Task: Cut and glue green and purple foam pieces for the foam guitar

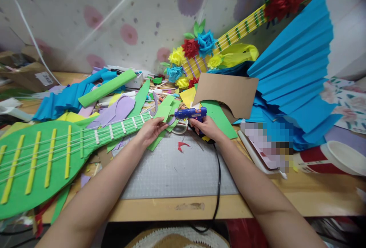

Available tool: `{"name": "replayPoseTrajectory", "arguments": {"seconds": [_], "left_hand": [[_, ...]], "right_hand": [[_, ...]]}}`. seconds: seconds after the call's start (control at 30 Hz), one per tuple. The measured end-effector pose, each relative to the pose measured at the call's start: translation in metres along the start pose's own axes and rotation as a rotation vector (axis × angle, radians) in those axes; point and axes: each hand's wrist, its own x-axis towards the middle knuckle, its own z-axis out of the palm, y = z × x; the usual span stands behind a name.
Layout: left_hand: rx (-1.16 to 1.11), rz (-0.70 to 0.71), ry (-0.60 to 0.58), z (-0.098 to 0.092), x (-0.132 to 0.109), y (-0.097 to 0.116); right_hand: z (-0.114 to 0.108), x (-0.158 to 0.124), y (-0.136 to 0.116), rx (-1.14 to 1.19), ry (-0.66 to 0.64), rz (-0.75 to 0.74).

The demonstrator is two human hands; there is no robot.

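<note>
Left grip [156,129] pinches one green piece [162,111]; right grip [206,127] wraps one blue glue gun [187,113].

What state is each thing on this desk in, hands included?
Left hand: holding light green piece
Right hand: closed around blue glue gun
Blue glue gun: held, pointing left
Black cord: hanging down
Green guitar: lying down, strung
Yellow guitar: propped up, strung
Brown cardboard: curved notch cut out
Large blue paper: pleated, fanned out

FREE: front of gridded cutting mat [171,172], between forearms [111,179] | RIGHT: black cord [219,179] from blue glue gun [187,114] crosses mat | LEFT: green craft guitar [59,156] | FAR: cardboard sheet [225,90], paper clutter | DESK [309,198] RIGHT: red-white cup [314,158]
</note>
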Motion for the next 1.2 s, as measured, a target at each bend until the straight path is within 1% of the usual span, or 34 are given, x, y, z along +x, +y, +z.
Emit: {"name": "replayPoseTrajectory", "arguments": {"seconds": [0.33,0.57,0.83,1.1,1.2], "left_hand": [[-0.021,-0.011,-0.029,-0.001,0.001,-0.002],[-0.023,-0.025,-0.017,-0.002,0.001,-0.002],[-0.01,-0.03,-0.009,0.0,-0.001,-0.001],[-0.011,-0.036,0.001,0.0,-0.002,-0.001],[-0.014,-0.033,0.004,0.0,-0.001,-0.001]], "right_hand": [[-0.003,0.002,0.004,-0.007,0.016,-0.009],[-0.006,0.004,0.012,-0.053,0.044,-0.001],[-0.005,0.004,0.008,-0.049,0.066,0.004],[-0.006,0.005,0.012,-0.063,0.086,0.012],[-0.006,0.004,0.01,-0.062,0.071,0.014]]}}
